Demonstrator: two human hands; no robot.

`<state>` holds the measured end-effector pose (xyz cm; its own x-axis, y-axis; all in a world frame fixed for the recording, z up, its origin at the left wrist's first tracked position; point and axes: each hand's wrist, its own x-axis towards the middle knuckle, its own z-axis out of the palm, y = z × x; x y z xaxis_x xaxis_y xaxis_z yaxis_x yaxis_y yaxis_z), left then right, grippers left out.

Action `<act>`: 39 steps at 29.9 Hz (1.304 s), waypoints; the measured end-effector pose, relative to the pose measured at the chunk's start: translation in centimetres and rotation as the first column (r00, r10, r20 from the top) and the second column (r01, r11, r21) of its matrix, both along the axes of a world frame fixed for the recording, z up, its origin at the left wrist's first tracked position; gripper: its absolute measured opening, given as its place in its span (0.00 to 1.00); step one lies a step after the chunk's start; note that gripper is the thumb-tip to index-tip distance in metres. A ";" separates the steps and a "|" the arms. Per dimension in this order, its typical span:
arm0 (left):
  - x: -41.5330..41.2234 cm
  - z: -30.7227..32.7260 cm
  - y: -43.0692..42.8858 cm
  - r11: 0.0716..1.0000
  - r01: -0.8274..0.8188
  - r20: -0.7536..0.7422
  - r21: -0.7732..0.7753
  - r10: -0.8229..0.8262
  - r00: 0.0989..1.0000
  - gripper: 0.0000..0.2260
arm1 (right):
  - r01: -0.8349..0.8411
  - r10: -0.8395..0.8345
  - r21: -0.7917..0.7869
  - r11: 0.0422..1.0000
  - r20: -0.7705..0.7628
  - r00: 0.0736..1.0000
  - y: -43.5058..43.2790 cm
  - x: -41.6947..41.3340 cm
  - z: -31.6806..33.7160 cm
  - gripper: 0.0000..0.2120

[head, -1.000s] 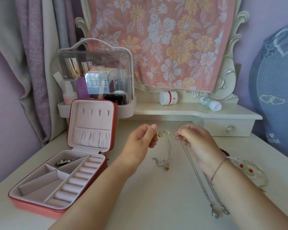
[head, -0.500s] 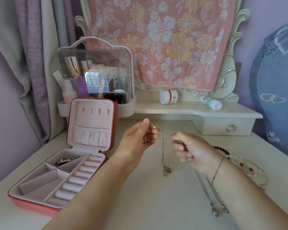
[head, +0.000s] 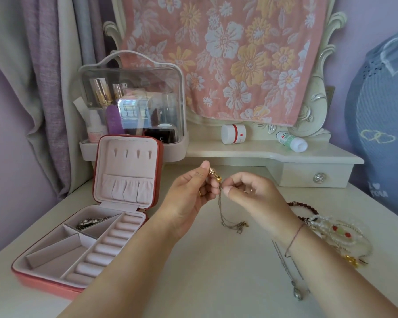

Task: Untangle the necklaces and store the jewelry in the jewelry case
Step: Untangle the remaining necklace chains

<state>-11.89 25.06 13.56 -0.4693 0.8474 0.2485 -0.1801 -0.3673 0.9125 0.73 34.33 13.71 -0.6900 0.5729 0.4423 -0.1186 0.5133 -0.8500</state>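
surface (head: 216, 283): pale cream dresser top with a raised back shelf (head: 262, 154), all the stuff below sitting on one or the other
floral cloth (head: 228, 60): pink with yellow and white flowers, draped over the carved frame (head: 317, 106) at the back
makeup box (head: 133, 99): clear lid with a handle, back left, just behind the case lid, bottles and tubes inside
jewelry case (head: 55, 253): front left, wide open, lid standing upright, pale pink lining
left hand (head: 191, 196): raised mid-frame, thumb and fingers pinching the gold top end of the thin necklace (head: 221, 207)
right hand (head: 251, 191): right beside the left, pinching the same chain just under the gold bead
bracelet pile (head: 338, 235): right side, past the right wrist, clear beads plus red and green ones, dark bead string (head: 306, 207) at the back
silver necklace (head: 287, 269): flat on the surface, partly hidden by the right forearm, pendant toward the front
thin necklace: hanging down from both hands, lower end bunched low between the arms, well apart from the case
white jar (head: 233, 133) and small bottle (head: 291, 142): on the back shelf, bottle lying on its side
silvery piece (head: 90, 222): already in the case's back compartment, too small to tell what kind
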 end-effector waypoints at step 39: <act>-0.1 0.0 0.4 0.999 -0.035 0.170 0.000 0.035 0.985 0.13 | -0.030 0.051 -0.225 0.974 0.085 0.995 0.7 0.3 -0.2 0.20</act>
